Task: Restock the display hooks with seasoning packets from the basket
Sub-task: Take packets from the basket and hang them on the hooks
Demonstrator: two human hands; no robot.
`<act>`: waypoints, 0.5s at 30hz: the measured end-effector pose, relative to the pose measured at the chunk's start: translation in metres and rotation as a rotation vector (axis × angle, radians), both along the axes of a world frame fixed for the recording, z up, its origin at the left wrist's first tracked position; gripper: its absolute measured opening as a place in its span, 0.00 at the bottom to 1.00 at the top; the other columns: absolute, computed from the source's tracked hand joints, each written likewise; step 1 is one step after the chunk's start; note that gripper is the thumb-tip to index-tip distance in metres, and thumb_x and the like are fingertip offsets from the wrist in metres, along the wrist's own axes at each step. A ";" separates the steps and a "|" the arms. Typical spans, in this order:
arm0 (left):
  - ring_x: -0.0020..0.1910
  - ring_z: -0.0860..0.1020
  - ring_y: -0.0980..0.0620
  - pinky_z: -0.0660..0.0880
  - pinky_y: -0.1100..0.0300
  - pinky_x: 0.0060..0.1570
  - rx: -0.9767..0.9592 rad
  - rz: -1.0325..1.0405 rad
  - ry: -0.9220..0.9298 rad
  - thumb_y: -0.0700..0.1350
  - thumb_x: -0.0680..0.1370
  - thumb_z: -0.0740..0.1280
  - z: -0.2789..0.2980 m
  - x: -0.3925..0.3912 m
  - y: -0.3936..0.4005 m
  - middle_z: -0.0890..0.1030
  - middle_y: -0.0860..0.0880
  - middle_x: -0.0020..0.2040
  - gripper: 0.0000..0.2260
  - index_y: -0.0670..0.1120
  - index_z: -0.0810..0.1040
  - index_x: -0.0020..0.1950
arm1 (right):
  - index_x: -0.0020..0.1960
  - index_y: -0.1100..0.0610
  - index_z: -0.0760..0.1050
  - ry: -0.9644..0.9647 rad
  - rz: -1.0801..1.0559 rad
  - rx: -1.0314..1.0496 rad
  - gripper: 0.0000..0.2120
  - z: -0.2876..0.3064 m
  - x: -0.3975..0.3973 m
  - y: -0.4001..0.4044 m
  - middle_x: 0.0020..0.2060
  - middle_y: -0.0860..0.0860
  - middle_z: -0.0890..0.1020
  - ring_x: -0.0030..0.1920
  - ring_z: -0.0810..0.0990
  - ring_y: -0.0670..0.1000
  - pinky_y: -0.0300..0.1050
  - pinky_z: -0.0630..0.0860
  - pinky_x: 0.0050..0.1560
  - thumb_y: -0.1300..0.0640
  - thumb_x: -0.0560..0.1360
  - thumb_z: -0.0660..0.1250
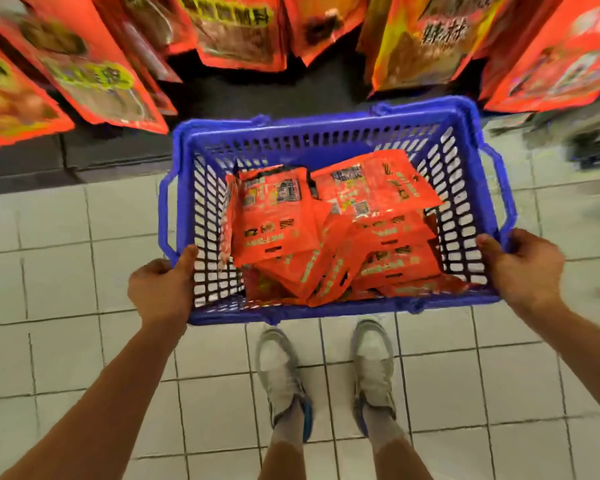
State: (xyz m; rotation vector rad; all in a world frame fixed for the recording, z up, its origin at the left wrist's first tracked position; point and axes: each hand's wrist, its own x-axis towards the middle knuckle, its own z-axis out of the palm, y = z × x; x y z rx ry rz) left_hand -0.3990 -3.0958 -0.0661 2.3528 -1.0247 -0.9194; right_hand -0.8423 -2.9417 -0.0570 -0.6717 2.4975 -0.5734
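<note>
left hand: grips the near-left corner of the basket rim, thumb over the top edge, fingers curled under and out of sight
right hand: grips the near-right corner of the rim, thumb on top, fingers wrapped round the outside
blue plastic basket: held up between both hands above the floor, roughly level, long sides running left-right; slotted walls, handles folded down outside the left and right ends
seasoning packets: loose pile of red-orange flat packets inside the basket, overlapping at angles, mostly back side up, hang-holes visible on several; print too blurred to read
hanging packets: rows of red-orange packets on the display at the far side, above and beyond the basket, blurred; hooks themselves not visible
dark shelf base: far left, under the hanging packets
tiled floor: white square tiles, below the basket
white sneakers: person's two feet on the tiles, near side of the basket
</note>
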 end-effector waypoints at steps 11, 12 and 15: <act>0.25 0.71 0.58 0.66 0.63 0.26 0.079 -0.117 -0.045 0.58 0.77 0.70 -0.067 -0.009 0.013 0.74 0.50 0.28 0.22 0.46 0.70 0.31 | 0.45 0.59 0.74 -0.014 0.024 0.093 0.19 -0.054 0.015 0.009 0.35 0.57 0.77 0.38 0.74 0.57 0.47 0.65 0.42 0.42 0.73 0.62; 0.28 0.73 0.56 0.66 0.62 0.28 0.110 -0.137 -0.052 0.58 0.78 0.69 -0.064 -0.007 0.015 0.75 0.50 0.30 0.21 0.46 0.71 0.32 | 0.44 0.60 0.74 -0.021 0.025 0.125 0.20 -0.052 0.017 0.010 0.35 0.58 0.76 0.38 0.73 0.58 0.48 0.65 0.43 0.41 0.73 0.61; 0.33 0.76 0.46 0.67 0.58 0.32 0.259 -0.207 -0.055 0.57 0.78 0.68 -0.052 -0.003 0.014 0.78 0.47 0.33 0.19 0.45 0.74 0.35 | 0.44 0.62 0.73 -0.044 0.051 0.264 0.19 -0.043 0.020 0.011 0.38 0.61 0.79 0.40 0.74 0.60 0.51 0.68 0.44 0.44 0.75 0.63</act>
